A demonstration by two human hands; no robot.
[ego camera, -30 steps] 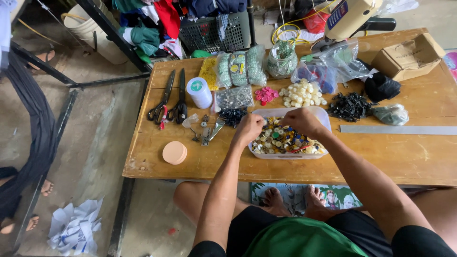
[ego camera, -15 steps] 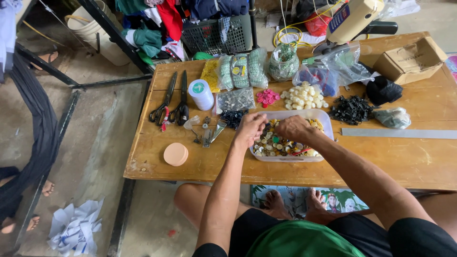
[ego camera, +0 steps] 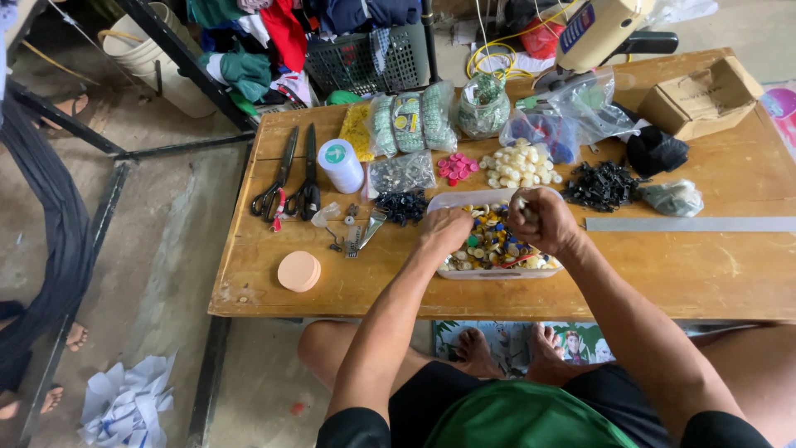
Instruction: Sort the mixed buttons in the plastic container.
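Hands first: my right hand has closed into a loose fist and lifted a little above the tray; half a second ago it lay flatter over the buttons. I see pale buttons pinched in its fingers, so I judge a small batch has just been picked out of the mix. My left hand stays curled at the tray's left end, fingertips down among the buttons; whether it has hold of any I cannot tell.

On the wooden tabletop the tray sits near the front edge, right before me, its long axis running left to right, parallel to that edge. Beyond it lie sorted heaps: white buttons, black buttons and a small pink pile.
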